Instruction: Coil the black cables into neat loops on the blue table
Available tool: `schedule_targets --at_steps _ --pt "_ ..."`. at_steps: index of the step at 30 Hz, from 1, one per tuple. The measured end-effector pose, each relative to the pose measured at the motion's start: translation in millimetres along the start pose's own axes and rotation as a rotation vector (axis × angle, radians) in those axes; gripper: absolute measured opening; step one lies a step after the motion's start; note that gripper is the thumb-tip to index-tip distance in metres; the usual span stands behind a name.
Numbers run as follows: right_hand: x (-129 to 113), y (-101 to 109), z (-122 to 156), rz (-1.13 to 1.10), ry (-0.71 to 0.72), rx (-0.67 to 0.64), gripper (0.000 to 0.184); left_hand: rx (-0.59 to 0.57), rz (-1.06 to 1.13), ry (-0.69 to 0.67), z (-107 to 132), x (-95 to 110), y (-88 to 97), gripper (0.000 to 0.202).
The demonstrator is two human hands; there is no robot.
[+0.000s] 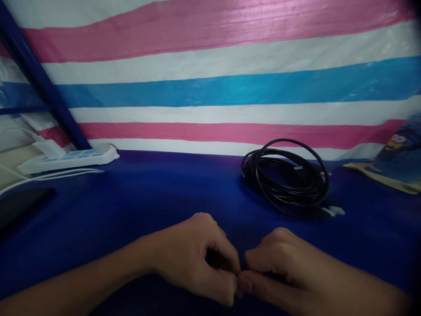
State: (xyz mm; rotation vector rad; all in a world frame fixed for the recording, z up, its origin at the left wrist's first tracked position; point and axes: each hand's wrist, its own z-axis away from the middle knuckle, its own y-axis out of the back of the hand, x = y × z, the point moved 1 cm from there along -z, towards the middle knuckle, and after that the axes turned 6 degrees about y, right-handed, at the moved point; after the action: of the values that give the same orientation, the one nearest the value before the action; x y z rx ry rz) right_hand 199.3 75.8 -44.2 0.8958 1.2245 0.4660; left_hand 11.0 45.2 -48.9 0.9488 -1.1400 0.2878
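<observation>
My left hand [197,256] and my right hand [283,267] rest low on the dark blue surface [148,197], fingers curled in and fingertips meeting in the middle. Both are closed in a pinch; what they hold, if anything, is hidden between the fingers. A coil of black cable [285,175] with a white plug end [335,211] lies just beyond my right hand, apart from it.
A white power strip [67,159] with white cords lies at the back left. A dark flat object [19,204] sits at the left edge. A printed cartoon bag [394,153] lies at the right. A pink, white and blue striped tarp [210,79] forms the backdrop.
</observation>
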Motion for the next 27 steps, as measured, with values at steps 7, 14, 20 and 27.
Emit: schedule_targets --at_steps 7,14,20,27 --pt "-1 1 0 0.017 -0.004 0.008 0.042 -0.012 0.018 -0.003 1 2 -0.3 0.005" --pt "-5 -4 -1 0.058 0.050 0.055 0.041 -0.025 0.001 -0.014 1 2 -0.5 0.020" --pt "-1 -11 2 0.029 0.018 0.047 0.042 -0.049 -0.076 -0.035 -1 4 1.9 0.019" --pt "1 -10 4 -0.017 0.020 0.011 0.041 -0.064 -0.073 -0.027 -3 6 0.0 0.023"
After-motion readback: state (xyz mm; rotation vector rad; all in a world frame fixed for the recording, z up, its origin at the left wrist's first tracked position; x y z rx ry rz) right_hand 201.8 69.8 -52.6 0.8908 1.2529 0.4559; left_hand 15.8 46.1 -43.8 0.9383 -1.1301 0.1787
